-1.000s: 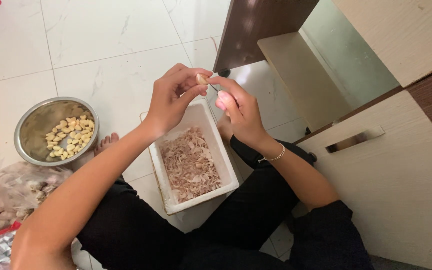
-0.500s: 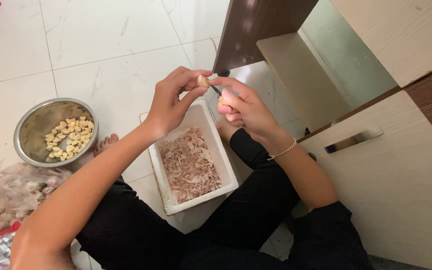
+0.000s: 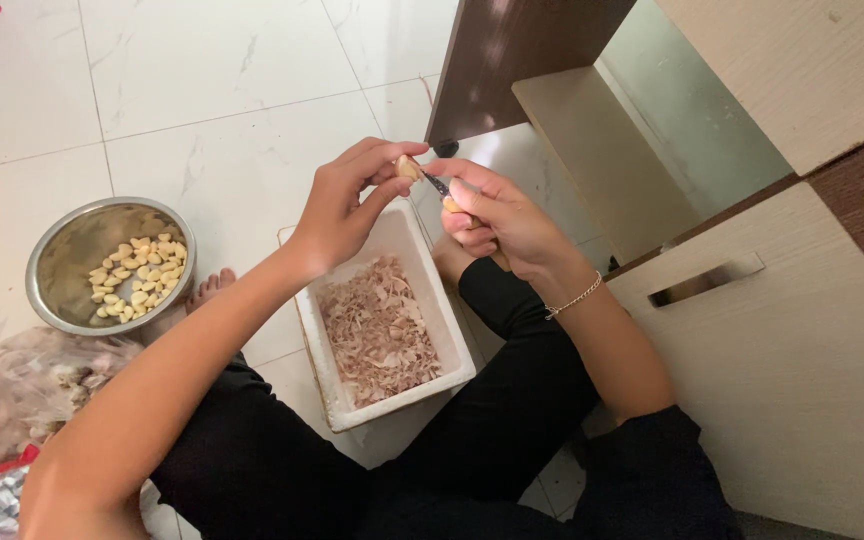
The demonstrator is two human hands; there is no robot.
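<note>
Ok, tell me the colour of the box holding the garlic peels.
White: the rectangular box is plain white, filled with pinkish-brown peels. The head view shows it.

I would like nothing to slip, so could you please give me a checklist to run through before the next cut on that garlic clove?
1. Left hand pinches the small pale garlic clove: ok.
2. Right hand grips the small yellow-handled knife: ok.
3. Blade edge clear of fingertips: cannot tell.
4. White rectangular box of papery peels sits under the hands: ok.
5. Round steel bowl of peeled cloves upright beside the left arm: ok.
</note>
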